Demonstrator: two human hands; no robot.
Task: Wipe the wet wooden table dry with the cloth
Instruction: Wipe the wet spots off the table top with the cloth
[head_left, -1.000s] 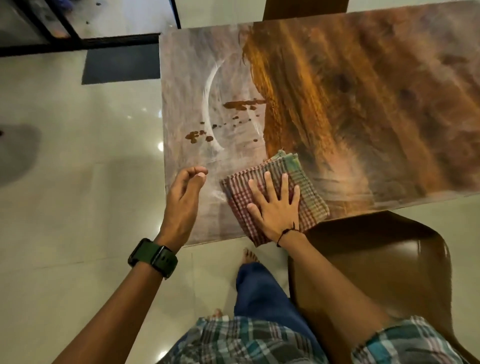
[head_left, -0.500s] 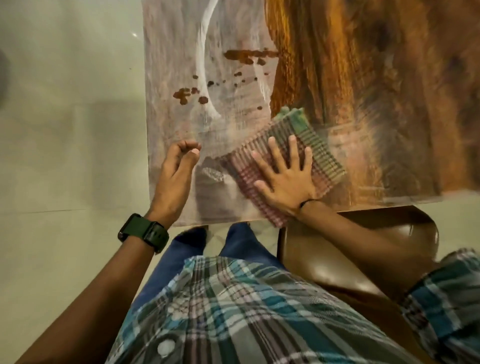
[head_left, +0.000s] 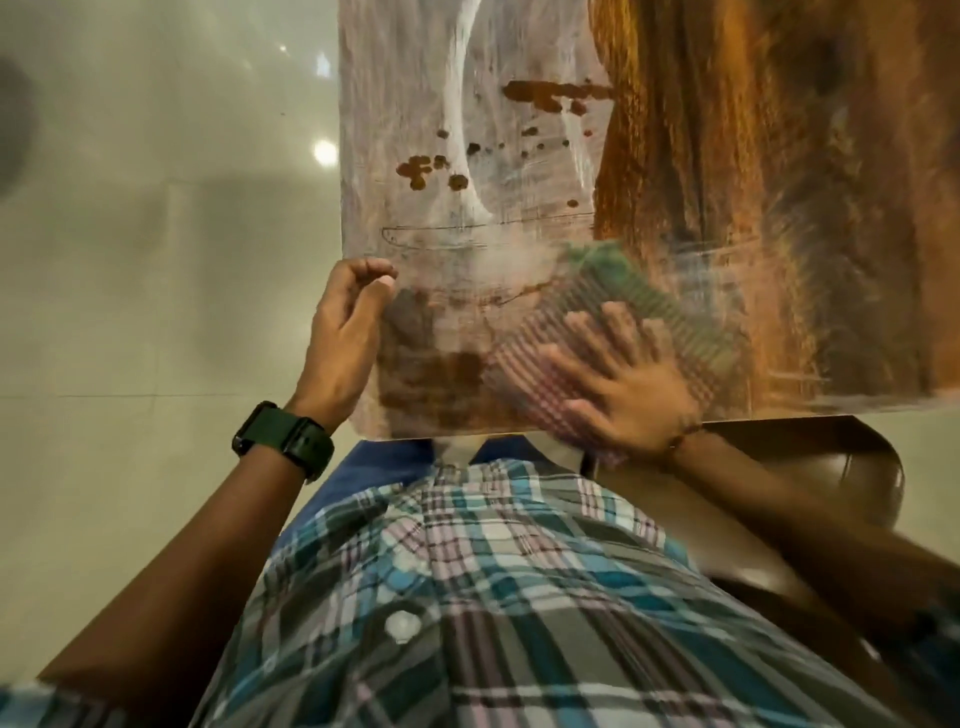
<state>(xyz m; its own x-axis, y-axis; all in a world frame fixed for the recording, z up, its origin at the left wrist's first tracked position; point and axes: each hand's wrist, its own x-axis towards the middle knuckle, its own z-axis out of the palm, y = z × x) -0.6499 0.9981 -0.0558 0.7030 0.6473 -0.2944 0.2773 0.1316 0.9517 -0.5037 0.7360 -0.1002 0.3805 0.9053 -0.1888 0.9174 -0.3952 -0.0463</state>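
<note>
I log: right hand (head_left: 631, 395) spread flat, pressing checked cloth (head_left: 602, 332) on table (head_left: 779, 208) near front edge, blurred. Left hand (head_left: 345, 338) loosely curled at table's left edge. Droplets (head_left: 431, 171) beyond cloth.

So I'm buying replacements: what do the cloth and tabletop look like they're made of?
The cloth looks like thin woven cotton, matte, going by its red and green check weave. The table looks like wood or wood-look laminate: streaked brown grain, fairly glossy finish.

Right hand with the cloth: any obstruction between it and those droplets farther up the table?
Probably not. The right hand lies flat on the cloth, and the table between it and the droplets is bare. The left hand rests at the side edge, off that path.
</note>
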